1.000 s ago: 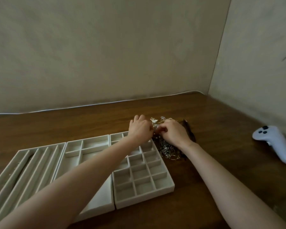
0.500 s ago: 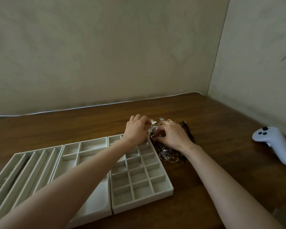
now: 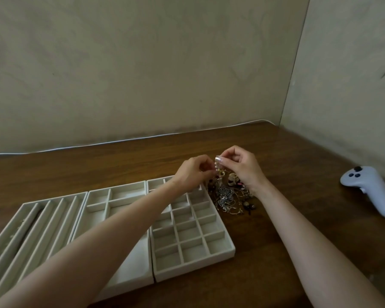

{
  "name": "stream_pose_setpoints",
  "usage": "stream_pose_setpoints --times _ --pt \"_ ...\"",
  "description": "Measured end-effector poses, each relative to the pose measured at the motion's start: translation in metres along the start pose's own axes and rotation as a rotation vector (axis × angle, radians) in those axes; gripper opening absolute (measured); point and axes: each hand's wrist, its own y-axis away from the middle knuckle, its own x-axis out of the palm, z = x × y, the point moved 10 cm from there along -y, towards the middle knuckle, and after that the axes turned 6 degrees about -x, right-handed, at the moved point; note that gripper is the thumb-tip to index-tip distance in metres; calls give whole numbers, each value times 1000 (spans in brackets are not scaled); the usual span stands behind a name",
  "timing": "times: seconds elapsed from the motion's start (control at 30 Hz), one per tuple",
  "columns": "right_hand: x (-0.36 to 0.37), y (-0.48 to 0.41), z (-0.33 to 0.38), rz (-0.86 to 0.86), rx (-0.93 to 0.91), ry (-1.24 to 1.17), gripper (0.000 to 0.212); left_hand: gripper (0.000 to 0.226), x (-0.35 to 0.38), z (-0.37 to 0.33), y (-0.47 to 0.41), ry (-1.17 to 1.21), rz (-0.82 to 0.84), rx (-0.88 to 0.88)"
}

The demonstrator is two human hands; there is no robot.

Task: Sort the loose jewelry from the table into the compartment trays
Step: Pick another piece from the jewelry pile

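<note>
Just right of the grid tray (image 3: 230,252), above the pile (image 3: 228,197): both hands are now raised. Half a second ago they were down in the heap, working at it.

Left hand (image 3: 192,175): fingertips pinch the lower part of a strand (image 3: 216,167).
Right hand (image 3: 242,167): thumb and forefinger pinch its top end, the other fingers curled.

The strand hangs between the hands, clear of the counter (image 3: 287,230) at the top. It looks like small pale beads. The view is too blurred to say whether its lower end is free or caught in the pile.

Reading: one piece has been picked out of the tangle. The rest of the jewelry lies on the counter, touching the grid tray's right wall. The visible cells hold nothing I can see, so sorting is at an early stage. Next call: free the tail, then choose a cell.
</note>
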Motion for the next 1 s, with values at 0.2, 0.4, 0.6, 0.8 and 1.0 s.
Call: stream_pose_setpoints --times 0.2,0.4,0.6,0.8,1.0 --pt "-5 -1 6 -9 -31 -97 9 9 -11 9 2 353 -70 -103" --pt "2 0 3 20 2 -29 15 9 -9 6 -2 732 -50 -159" --pt "-21 2 0 -138 69 -106 12 24 5 -18 0 1181 285 -192" --pt "-25 4 11 -181 44 -184 26 28 23 -14 6 446 400 -211" --pt "-13 7 34 -71 -72 -354 38 44 54 -11 18 553 569 -444"
